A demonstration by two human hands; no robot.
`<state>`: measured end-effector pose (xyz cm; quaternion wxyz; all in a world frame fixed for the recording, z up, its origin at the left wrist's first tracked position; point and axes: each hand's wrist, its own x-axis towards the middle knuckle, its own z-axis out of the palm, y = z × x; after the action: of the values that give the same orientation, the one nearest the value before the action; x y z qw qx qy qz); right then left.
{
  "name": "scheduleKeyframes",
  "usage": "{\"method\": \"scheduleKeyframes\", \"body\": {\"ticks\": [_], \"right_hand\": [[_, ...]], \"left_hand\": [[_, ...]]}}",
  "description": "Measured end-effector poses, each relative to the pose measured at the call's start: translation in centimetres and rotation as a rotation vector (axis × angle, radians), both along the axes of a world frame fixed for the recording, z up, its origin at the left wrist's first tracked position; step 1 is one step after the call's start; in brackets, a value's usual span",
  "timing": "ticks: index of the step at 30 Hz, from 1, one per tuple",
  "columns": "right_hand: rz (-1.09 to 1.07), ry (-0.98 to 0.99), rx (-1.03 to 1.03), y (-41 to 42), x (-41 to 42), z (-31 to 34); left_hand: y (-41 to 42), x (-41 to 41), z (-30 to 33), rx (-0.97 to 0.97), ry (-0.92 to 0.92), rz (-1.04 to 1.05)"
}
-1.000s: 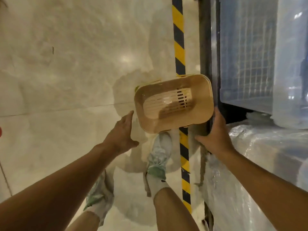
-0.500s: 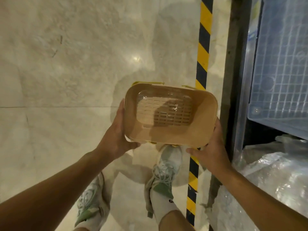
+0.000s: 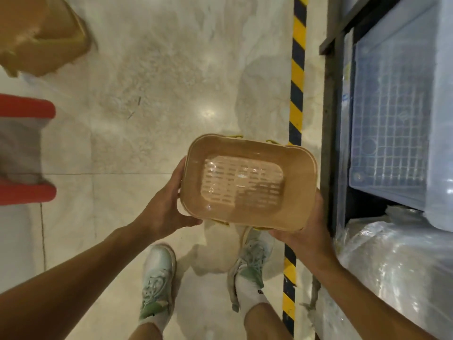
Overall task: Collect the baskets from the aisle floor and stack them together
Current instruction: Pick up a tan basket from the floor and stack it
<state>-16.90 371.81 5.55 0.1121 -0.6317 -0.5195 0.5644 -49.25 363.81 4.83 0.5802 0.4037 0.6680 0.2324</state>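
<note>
I hold a tan plastic basket (image 3: pixel 247 182) with a slotted bottom and yellow handles, upright, above my feet. My left hand (image 3: pixel 169 207) grips its left end, thumb under the near corner. My right hand (image 3: pixel 304 229) grips its right near corner from below. The fingers of both hands are hidden behind the basket. Another tan basket (image 3: pixel 39 35) lies blurred at the top left on the floor. A red-edged object (image 3: pixel 24 150) sits at the left edge; I cannot tell whether it is a basket.
The pale marble aisle floor (image 3: pixel 171 82) stretches ahead. A yellow-and-black hazard stripe (image 3: pixel 296 94) runs along the right. Beyond it stands dark shelving with a clear blue-tinted crate (image 3: pixel 392 119) and plastic-wrapped goods (image 3: pixel 392 266). My two sneakers stand below the basket.
My left hand reached the basket and took hold, so both hands now carry it. The view shifted, bringing the tan basket and the red object at the left into sight.
</note>
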Motion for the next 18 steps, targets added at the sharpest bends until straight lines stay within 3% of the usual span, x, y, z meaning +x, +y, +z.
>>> {"method": "scheduleKeyframes", "body": {"ticks": [10, 18], "right_hand": [[0.012, 0.110, 0.117, -0.3, -4.7, 28.8], [-0.096, 0.071, 0.254, -9.3, -6.1, 52.5]], "left_hand": [[0.4, -5.7, 29.0, 0.107, -0.069, -0.038], [-4.1, -7.9, 50.8, 0.269, -0.136, -0.124]]}}
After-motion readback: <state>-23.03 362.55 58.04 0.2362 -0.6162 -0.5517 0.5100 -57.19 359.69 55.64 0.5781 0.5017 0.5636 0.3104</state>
